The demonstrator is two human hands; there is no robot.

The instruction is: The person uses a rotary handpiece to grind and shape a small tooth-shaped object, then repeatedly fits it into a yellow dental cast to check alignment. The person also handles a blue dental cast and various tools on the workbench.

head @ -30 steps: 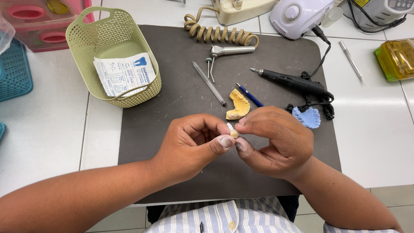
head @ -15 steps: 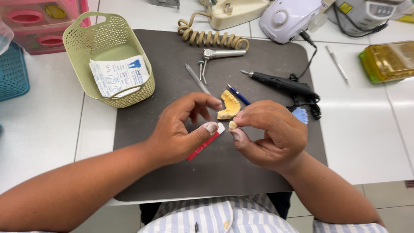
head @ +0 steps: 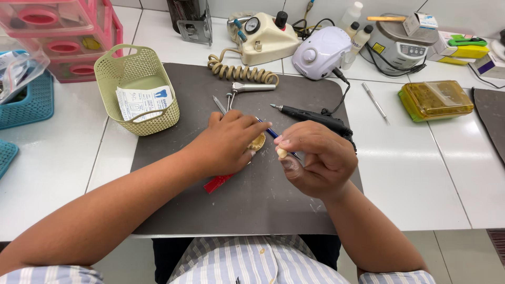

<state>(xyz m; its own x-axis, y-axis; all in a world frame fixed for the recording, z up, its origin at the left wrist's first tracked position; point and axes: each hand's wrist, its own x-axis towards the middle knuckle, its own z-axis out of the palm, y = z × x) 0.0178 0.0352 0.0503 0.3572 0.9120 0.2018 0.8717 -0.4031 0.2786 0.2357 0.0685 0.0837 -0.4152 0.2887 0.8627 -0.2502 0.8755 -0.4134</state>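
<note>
At the centre of the frame our right hand (head: 315,163) pinches a small cream tooth-shaped piece (head: 282,153) between thumb and forefinger, the other fingers curled in beneath it. The grip is closed tight on the piece, with only its pale top showing above the fingertips. We judge it light, hard and brittle, and smooth enough to slip, so a hold across its sides with the pads looks like the safe one.

Just left of it our left hand (head: 226,144) lies palm down on the grey mat (head: 252,210), its fingers bent over a yellow dental cast (head: 258,142) that peeks out at the fingertips. A red flat tool (head: 218,183) sticks out from under the palm toward the lower left; we cannot tell whether the hand grips it or only covers it. The cast looks rigid and chalky, likely to chip at its thin edges, best taken by its thick base.

Above the hands a black handpiece (head: 310,114) and a blue pen (head: 271,132) lie on the mat. A green basket (head: 138,89) stands at the upper left.
</note>
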